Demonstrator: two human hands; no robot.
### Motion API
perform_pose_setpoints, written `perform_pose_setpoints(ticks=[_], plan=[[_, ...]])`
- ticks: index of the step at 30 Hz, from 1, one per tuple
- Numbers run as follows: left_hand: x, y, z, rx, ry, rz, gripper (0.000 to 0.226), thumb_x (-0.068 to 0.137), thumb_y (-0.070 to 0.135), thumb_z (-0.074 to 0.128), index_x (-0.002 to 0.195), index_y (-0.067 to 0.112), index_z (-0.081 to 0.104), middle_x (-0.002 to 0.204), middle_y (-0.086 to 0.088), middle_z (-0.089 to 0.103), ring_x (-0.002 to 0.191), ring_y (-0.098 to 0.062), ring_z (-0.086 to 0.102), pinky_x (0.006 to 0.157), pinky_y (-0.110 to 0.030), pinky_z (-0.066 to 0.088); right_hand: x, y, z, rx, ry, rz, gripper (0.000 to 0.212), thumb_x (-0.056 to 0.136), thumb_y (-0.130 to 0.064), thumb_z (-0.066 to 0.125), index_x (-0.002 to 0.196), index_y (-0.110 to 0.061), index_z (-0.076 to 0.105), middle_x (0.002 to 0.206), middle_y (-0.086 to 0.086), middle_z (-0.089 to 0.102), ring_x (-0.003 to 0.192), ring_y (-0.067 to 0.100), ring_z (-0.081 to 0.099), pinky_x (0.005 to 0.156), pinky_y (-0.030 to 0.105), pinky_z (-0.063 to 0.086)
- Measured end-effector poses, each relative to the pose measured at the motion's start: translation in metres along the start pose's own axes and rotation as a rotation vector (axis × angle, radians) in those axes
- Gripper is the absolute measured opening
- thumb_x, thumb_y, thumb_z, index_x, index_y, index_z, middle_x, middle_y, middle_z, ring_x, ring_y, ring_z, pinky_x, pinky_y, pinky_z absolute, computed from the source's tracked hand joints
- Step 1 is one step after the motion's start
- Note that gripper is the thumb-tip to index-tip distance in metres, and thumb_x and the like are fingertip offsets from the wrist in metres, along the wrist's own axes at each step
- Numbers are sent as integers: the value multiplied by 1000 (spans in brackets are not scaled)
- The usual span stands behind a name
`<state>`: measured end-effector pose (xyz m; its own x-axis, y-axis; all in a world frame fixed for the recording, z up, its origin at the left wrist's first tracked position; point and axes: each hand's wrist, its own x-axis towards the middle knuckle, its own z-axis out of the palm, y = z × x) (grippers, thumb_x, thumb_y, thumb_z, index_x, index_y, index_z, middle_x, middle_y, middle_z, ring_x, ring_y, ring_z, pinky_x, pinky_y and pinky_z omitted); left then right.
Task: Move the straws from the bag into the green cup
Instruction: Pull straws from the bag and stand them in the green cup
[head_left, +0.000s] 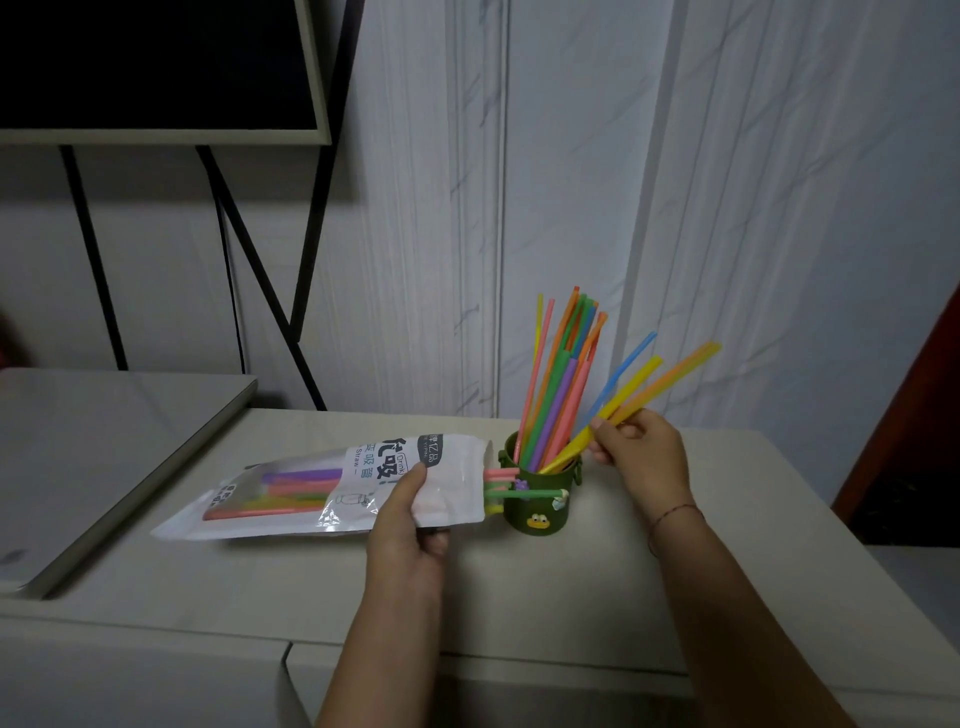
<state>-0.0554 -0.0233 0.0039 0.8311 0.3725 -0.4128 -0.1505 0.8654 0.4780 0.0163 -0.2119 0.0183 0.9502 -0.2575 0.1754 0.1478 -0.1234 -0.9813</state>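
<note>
A dark green cup (537, 506) with small stickers stands on the pale table, holding several coloured straws (558, 384) upright. My right hand (641, 457) pinches a few straws (644, 382), yellow, orange and blue; they slant with their lower ends in the cup's mouth. The white and clear straw bag (332, 486) lies on its side left of the cup, its open end toward the cup. My left hand (408, 525) grips the bag near that opening. Pink and green straw ends (511, 483) poke out of the bag against the cup's side.
A pale board or closed lid (104, 457) lies at the left, slightly raised. A dark framed screen (156, 67) on black legs stands behind it. The white wall is close behind the cup. The table's front edge (467, 660) runs below my arms.
</note>
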Motion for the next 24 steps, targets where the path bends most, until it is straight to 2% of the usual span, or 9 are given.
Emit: perform_pose_setpoints(ticks=[4,9,13,15,17,20,24], plan=[[0,0,0,12,-6,-10,29,82,-1,65,104,17,59,122,-9,66,109,-23,64,66,-40,55,0,2,2,-23,18,-10,20,89,-13,59,70,-9,60,64,7,65,58,18,63,61,24,51],[-4,-2,1,21,4,-17,40,81,-1,66,116,16,58,120,-9,67,109,-24,65,67,-40,56,-5,6,11,-124,-37,1,30,88,-16,61,59,-11,56,56,7,61,50,16,55,54,22,46],[-4,-2,1,22,6,-8,42,81,-1,66,119,15,58,119,-9,67,106,-23,66,67,-38,56,-7,9,12,-187,-77,11,34,85,-20,65,54,-9,56,50,6,54,48,15,47,57,25,41],[-4,-2,1,18,-8,2,37,82,0,66,114,16,59,114,-7,68,99,-19,67,68,-37,57,-8,10,10,-185,-85,39,32,83,-22,67,55,-10,57,50,6,56,49,16,49,58,27,43],[-4,-2,1,30,-16,13,36,82,0,66,114,17,59,108,-5,69,93,-16,67,68,-35,57,-11,8,7,-141,-112,81,24,83,-23,68,64,-9,62,53,7,57,50,15,50,54,26,45],[-4,-1,0,39,-16,23,33,80,1,68,107,18,61,111,-5,69,97,-17,67,69,-36,57,-18,4,4,-94,-147,125,20,85,-24,66,78,-4,64,56,7,57,44,10,50,45,19,45],[-7,-2,1,56,-16,67,42,79,3,70,115,19,58,114,-5,69,97,-16,67,72,-33,58,-28,-7,-5,-107,-175,230,35,91,-32,57,66,-6,58,56,9,55,40,11,49,39,18,41]])
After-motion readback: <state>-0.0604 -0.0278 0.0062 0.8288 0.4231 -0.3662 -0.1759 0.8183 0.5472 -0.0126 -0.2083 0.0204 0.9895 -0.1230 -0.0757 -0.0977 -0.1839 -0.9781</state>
